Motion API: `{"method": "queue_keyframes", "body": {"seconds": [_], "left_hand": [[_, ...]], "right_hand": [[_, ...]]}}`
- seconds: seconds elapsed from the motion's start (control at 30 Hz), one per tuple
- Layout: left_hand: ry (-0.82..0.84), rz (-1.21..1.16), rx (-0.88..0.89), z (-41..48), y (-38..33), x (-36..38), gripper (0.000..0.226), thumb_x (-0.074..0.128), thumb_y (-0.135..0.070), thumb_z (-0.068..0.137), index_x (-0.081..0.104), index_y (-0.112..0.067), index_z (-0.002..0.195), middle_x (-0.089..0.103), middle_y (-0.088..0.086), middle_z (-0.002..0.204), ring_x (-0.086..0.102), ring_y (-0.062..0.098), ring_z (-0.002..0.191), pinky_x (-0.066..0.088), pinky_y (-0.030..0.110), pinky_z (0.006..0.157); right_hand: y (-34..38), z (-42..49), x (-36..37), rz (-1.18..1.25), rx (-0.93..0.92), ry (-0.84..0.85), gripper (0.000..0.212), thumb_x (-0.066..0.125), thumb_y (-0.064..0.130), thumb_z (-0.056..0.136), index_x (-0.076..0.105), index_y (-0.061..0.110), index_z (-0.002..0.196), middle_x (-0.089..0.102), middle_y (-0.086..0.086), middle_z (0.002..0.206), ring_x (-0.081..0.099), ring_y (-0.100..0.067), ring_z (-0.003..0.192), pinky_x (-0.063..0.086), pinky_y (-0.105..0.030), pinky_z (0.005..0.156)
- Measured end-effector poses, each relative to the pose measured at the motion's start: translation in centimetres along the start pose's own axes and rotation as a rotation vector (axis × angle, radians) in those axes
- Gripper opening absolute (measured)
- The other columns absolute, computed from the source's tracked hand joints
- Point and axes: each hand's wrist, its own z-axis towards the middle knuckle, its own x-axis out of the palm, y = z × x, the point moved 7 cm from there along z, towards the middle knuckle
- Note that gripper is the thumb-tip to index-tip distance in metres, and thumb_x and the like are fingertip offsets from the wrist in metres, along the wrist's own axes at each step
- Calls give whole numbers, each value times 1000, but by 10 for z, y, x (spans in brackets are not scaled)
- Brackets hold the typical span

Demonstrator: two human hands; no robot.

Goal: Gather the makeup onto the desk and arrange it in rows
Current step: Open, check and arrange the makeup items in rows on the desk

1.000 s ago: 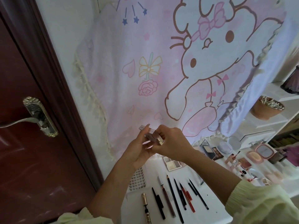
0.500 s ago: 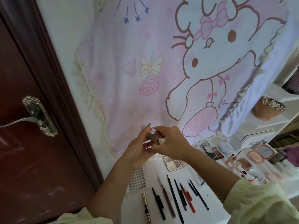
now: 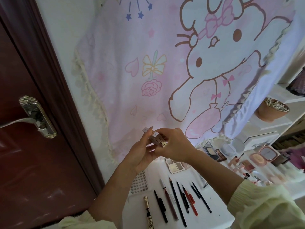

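1. A pink fringed cloth printed with a cartoon rabbit (image 3: 165, 63) covers the wall from 11 to 2 o'clock. A dark red wooden door (image 3: 24, 162) stands at 9 o'clock. Both sit as they did a second ago.
2. The white desk (image 3: 214, 200) fills the 5 o'clock corner, below the raised hands.
3. The left hand (image 3: 142, 156) and right hand (image 3: 176, 144) meet at centre frame, barely shifted from half a second ago. Each has its fingers curled round the same bundle.
4. That small bundle of rose-gold square lipstick tubes (image 3: 156, 138) is off the desk, in the air in front of the cloth. It lies at 12 o'clock of the left palm and 9 o'clock of the right hand, with its far end poking out toward 10 o'clock past the left fingertips.
5. A row of dark and red slim makeup pencils (image 3: 178, 200) lies side by side on the desk at 6 o'clock of the hands. A gold-capped mascara tube (image 3: 148, 210) is at its 9 o'clock end, and a pale open eyeshadow palette (image 3: 175, 166) is just under the right wrist.
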Motion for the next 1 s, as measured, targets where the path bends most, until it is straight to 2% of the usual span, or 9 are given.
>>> {"method": "queue_keyframes", "body": {"seconds": [0.13,0.27,0.4,0.57,0.67,0.73,0.83,0.9,1.0], "left_hand": [[0,-9,-12,-1,0,0,59,55,-48,87,58,-4,126,64,18,121,63,29,111,56,36,80],[8,-27,-19,-5,3,2,48,52,-41,94,58,-6,126,63,19,121,65,28,108,55,43,89],[11,-75,-28,-4,2,2,52,54,-42,94,57,-2,127,64,19,122,64,30,110,55,41,87],[27,-162,-113,-4,6,1,60,59,-43,90,57,6,125,64,19,106,67,27,91,59,37,79],[49,-188,-192,-3,11,-1,60,63,-47,84,65,6,112,65,21,101,65,28,84,57,35,81],[63,-209,-235,-3,15,-1,59,63,-49,82,67,5,107,65,19,97,64,27,80,58,32,73],[98,-244,-299,-1,19,-2,56,59,-52,83,66,-3,109,62,16,97,61,24,77,59,29,62],[114,-235,-330,2,22,-6,55,56,-52,83,64,-5,112,63,15,97,60,23,76,57,27,56],[136,-241,-395,9,30,-13,57,59,-50,79,63,-4,112,63,16,92,63,24,71,56,26,49]], "right_hand": [[0,1,1,18,-24,17,32,70,23,72,71,11,102,73,1,82,68,-18,71,58,-33,77],[-11,2,-7,-13,9,-47,20,71,22,75,70,9,91,68,-2,71,62,-21,62,57,-42,68],[-8,5,-6,24,19,51,31,66,29,73,72,11,96,73,-4,82,69,-26,75,58,-45,75],[-16,12,-15,304,156,92,20,72,10,79,76,9,99,76,-1,87,73,-16,78,60,-30,78],[-25,17,-16,356,189,125,21,68,1,80,77,7,98,76,-5,86,73,-23,76,61,-35,77],[-32,20,-20,377,218,113,18,66,0,80,77,5,93,75,-6,81,72,-23,72,60,-34,71],[-46,23,-23,358,288,81,14,62,0,81,71,-3,72,59,-6,58,55,-18,51,47,-24,57],[-56,23,-22,369,352,79,28,60,1,83,53,-8,57,38,-8,49,36,-15,45,40,-24,53],[-75,19,-16,443,469,92,30,58,4,85,47,3,56,29,-2,49,32,-10,44,53,-26,57]]}}
